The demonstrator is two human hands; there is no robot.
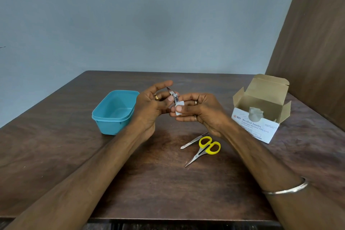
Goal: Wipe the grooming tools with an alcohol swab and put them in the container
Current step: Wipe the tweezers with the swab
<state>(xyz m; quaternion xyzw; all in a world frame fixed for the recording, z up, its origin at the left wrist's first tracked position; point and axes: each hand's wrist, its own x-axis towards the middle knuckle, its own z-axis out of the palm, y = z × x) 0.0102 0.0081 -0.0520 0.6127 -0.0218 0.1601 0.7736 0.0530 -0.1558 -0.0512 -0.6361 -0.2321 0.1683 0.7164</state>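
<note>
Two hands share one small job. My left hand (149, 106) pinches the nail clipper (174, 95) by its body, lever swung up and away so the metal is exposed, while my right hand (200, 112) presses the alcohol swab (179, 107) between thumb and fingers against its lower end. The blue container (113, 112) sits open just left of my left hand, near enough for a short drop. Tweezers (194, 141) and yellow scissors (205, 149) lie on the table (56, 155) below my right hand, apparently unwiped; the swab box (259, 117) stands open to its right.

Grey-blue wall (149, 15), dark wooden table (158, 183)
</note>
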